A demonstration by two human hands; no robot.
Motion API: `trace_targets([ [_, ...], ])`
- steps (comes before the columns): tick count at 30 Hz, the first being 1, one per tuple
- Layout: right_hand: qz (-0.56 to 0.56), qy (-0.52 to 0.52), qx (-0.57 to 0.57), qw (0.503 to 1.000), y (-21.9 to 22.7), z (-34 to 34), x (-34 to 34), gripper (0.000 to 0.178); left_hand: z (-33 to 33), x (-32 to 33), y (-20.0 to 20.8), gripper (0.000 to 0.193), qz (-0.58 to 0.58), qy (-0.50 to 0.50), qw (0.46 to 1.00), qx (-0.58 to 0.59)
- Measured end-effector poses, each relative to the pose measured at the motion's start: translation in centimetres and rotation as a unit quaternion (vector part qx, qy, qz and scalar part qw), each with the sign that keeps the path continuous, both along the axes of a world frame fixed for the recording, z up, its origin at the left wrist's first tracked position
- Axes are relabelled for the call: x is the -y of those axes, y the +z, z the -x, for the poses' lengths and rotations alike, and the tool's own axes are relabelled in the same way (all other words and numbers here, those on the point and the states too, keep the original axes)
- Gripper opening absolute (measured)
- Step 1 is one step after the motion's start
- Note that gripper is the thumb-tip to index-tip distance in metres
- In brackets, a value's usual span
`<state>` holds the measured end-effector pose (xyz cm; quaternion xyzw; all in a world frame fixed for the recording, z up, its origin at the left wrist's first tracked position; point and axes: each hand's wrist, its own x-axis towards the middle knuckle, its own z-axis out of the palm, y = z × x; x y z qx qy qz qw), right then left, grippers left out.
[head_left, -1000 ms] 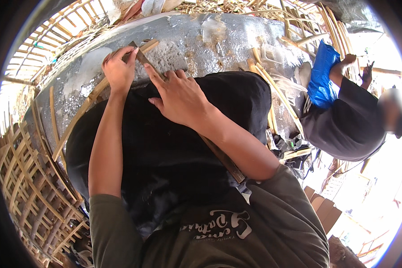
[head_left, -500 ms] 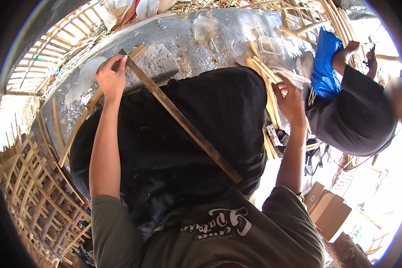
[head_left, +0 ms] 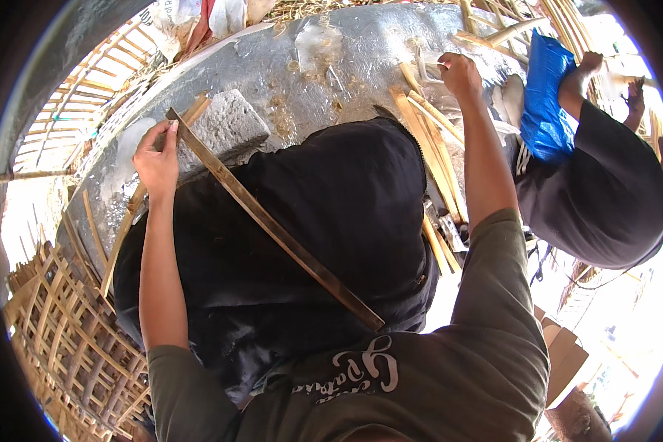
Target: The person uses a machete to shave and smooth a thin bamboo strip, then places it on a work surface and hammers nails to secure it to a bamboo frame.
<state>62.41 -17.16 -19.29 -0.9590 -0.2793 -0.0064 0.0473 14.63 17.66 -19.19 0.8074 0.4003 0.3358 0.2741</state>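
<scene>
A long, flat brown strip (head_left: 272, 225), possibly bamboo, lies slantwise over the black cloth (head_left: 309, 177) covering my lap. My left hand (head_left: 157, 162) is closed in a pinch at its upper, darker end. Farther out on the right, my right hand (head_left: 461, 76) reaches to a small clear plastic box (head_left: 422, 70) on the grey surface. Its fingers are drawn together at the box and cover part of it; what they grip, if anything, is hidden.
A pitted grey block (head_left: 232, 125) sits beyond the strip. Split bamboo pieces (head_left: 435, 158) lie right of my lap, woven bamboo lattice (head_left: 74, 339) at left. Another person in black (head_left: 597, 191) sits at right by a blue plastic bag (head_left: 545, 96). A cardboard box (head_left: 563, 361) stands lower right.
My right hand has moved from beside the split bamboo, away from me, to the clear plastic box. My left hand stays at the strip's end, and the view has shifted slightly.
</scene>
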Motion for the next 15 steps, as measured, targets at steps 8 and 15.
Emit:
trace_targets([
  [8,0.128,-0.037,-0.035,0.991,-1.3,-0.4,-2.5,0.024,0.0,0.4,0.6,0.019,-0.019,0.006,0.999,-0.026],
  [15,0.118,-0.038,-0.045,0.991,-2.3,-1.4,-2.4,0.023,0.1,0.1,0.4,0.02,-0.014,-0.001,1.0,-0.023],
])
